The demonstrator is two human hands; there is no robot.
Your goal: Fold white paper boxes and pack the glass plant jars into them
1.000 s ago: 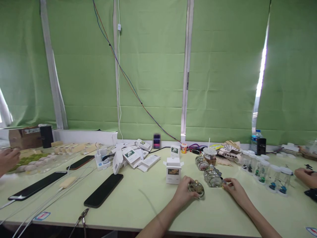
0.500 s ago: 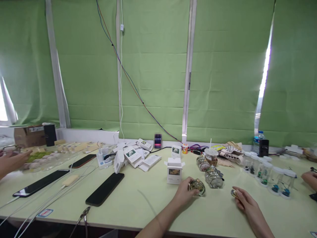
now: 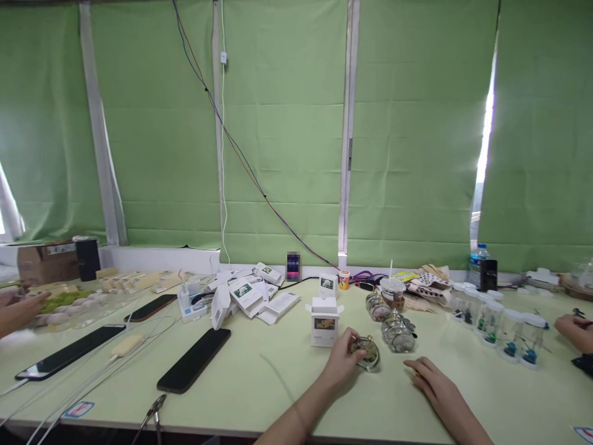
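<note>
My left hand point(image 3: 341, 360) grips a round clear glass jar point(image 3: 370, 357) with brownish-green contents, low over the table or resting on it. To the right, my right hand point(image 3: 430, 380) has its fingers drawn together, index finger pointing left. A bit of yellow shows beneath these fingers, but what they hold is mostly hidden. Just behind the held jar sit more glass jars, one at the front point(image 3: 398, 337) and one farther back point(image 3: 377, 306). A white box point(image 3: 324, 334) with a picture on its front stands with its top flaps up, left of the jar.
White boxes point(image 3: 248, 293) lie heaped at the back. Phones point(image 3: 194, 360) and white cables occupy the left side. Several clear lidded containers point(image 3: 509, 337) stand right, beside another person's hand point(image 3: 574, 332). A drink cup point(image 3: 393, 290) stands behind the jars. Another person's hand point(image 3: 23, 314) is far left.
My right hand has moved left, closer to the jar, and turned palm down; the small gold-and-silver round piece seen in its fingers is now hidden. The left hand keeps hold of the jar.
</note>
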